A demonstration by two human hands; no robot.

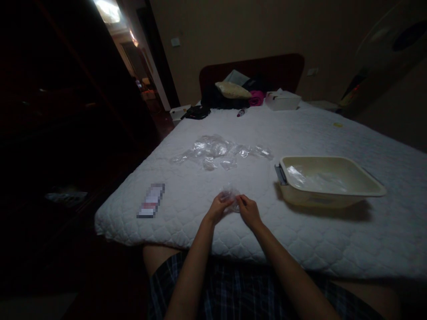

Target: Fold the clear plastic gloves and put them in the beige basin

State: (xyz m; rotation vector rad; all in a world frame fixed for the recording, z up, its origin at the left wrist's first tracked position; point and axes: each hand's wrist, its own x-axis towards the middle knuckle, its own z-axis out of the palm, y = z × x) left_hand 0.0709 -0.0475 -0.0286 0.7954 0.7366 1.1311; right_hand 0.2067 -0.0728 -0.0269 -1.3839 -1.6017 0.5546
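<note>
Between my two hands is a crumpled clear plastic bag, just above or on the white quilted bed cover. My left hand is closed on its left side, thumb over the plastic. With pinched fingers, my right hand grips the bag's right edge. Farther off lies a spread pile of similar clear plastic bags. To the right stands a cream plastic basin with grey side handles, and some clear plastic lies inside it.
A blurred-out flat rectangular thing lies left of my hands near the bed's edge. Toward the headboard are a cushion, a pink roll, a white box and a black bag. A fan stands at right.
</note>
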